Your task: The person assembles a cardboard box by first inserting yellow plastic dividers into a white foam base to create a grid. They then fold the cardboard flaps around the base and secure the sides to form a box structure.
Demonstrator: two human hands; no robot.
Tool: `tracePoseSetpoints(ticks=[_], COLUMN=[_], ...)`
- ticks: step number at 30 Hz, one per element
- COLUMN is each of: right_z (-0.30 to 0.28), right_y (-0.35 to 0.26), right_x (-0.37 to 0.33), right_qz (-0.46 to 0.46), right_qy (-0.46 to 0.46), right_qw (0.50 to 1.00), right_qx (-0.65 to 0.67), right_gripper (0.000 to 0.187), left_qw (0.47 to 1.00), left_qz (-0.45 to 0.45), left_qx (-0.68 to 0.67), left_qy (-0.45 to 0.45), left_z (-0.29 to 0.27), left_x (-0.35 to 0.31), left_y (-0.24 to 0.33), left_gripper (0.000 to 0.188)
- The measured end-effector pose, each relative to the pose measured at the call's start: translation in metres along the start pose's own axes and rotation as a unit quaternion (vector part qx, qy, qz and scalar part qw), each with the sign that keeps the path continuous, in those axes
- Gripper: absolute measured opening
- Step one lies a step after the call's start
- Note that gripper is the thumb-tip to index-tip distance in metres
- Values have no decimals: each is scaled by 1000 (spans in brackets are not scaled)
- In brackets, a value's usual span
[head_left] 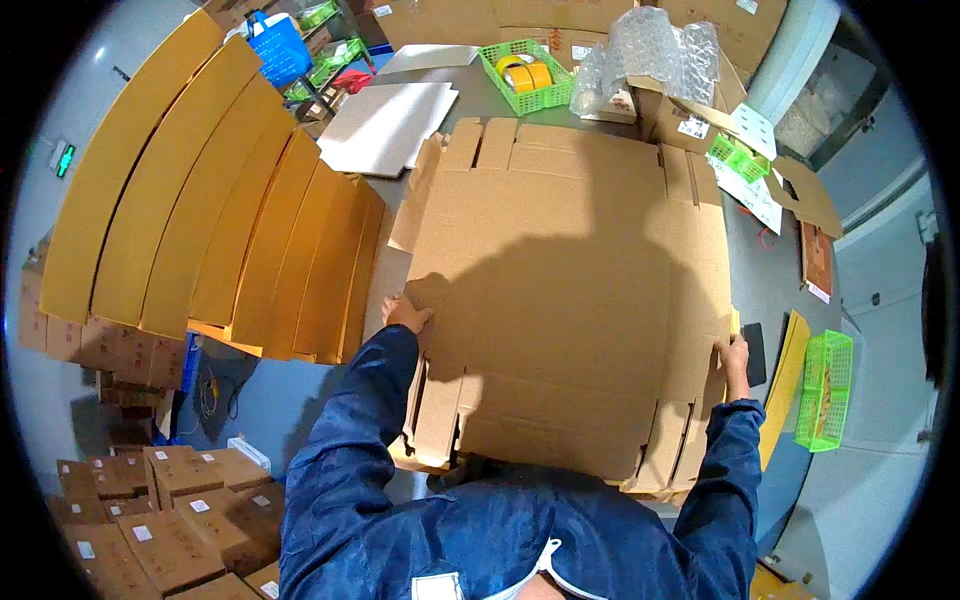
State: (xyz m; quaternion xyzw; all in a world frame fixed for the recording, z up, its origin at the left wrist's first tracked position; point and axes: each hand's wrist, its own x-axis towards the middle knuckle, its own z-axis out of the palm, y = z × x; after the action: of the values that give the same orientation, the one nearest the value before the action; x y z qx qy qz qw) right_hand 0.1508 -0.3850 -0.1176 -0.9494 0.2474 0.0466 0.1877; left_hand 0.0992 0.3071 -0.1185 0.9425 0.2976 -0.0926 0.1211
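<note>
A flattened brown cardboard box [560, 300] with slotted flaps along its sides lies spread before me, the shadow of my head and shoulders across it. At its left edge, my left hand [405, 313] is closed on the cardboard, fingers curled by the rim. My right hand [735, 360] grips the opposite edge, its fingertips partly hidden by the cardboard. Just beyond that hand lies a dark flat phone-like object [755, 353], with a narrow yellow strip [735, 322] showing beside the board.
Tall yellow-brown cardboard pieces [210, 180] stand at left. White sheets [385, 125] and a green basket with tape rolls [527, 77] lie at the back, bubble wrap [650, 50] beside them. Another green basket [825, 390] sits right. Cartons [190, 510] are stacked lower left.
</note>
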Motion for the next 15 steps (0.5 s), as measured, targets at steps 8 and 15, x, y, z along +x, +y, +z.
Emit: tracePoseSetpoints(ticks=[8,15], right_z=[-11,-22], right_y=[-14,4], right_x=[-14,-19], right_qz=[70,91], right_qy=[-83,-35], right_qw=[973,994], right_qx=[201,40], right_gripper=[27,33], left_qw=[958,998], left_qz=[141,21], left_qx=[-233,26], left_qy=[-85,-60], left_z=[20,11], left_x=[19,8], left_y=[-29,3], left_gripper=[69,89])
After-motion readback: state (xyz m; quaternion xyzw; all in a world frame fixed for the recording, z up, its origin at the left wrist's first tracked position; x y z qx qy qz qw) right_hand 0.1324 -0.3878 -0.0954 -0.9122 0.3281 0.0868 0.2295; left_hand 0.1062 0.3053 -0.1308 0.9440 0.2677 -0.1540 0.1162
